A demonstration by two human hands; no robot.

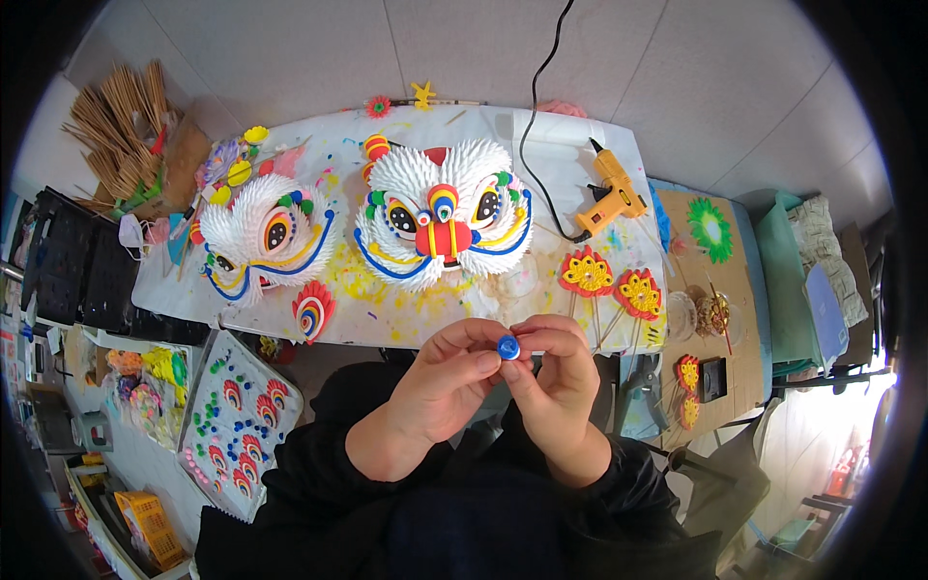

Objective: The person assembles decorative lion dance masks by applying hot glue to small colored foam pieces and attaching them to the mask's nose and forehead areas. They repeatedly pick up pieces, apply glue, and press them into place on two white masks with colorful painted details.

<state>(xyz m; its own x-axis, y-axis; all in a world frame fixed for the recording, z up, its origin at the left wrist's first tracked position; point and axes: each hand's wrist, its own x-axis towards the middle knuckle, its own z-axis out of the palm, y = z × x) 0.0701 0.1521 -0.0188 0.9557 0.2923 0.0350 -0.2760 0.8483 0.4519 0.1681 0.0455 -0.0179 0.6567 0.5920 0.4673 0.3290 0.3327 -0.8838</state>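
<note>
A small round blue piece [508, 347] with a paler centre is pinched between my two hands, just off the near edge of the table. My left hand [440, 379] grips it from the left with thumb and forefinger. From the right, my right hand [554, 377] holds it the same way. Beyond them sits a white lion head [447, 215] with a red nose, big eyes and blue and yellow trim. A second lion head [264, 237] stands to its left, turned aside. A red, white and blue flame-shaped piece [313, 311] lies below that one.
A yellow glue gun [612, 188] with a black cord lies at the back right. Red-and-yellow ornaments on sticks [586, 272] rest at the right edge. A tray [217, 425] of small coloured pieces is at lower left; bundled sticks [124, 135] stand far left.
</note>
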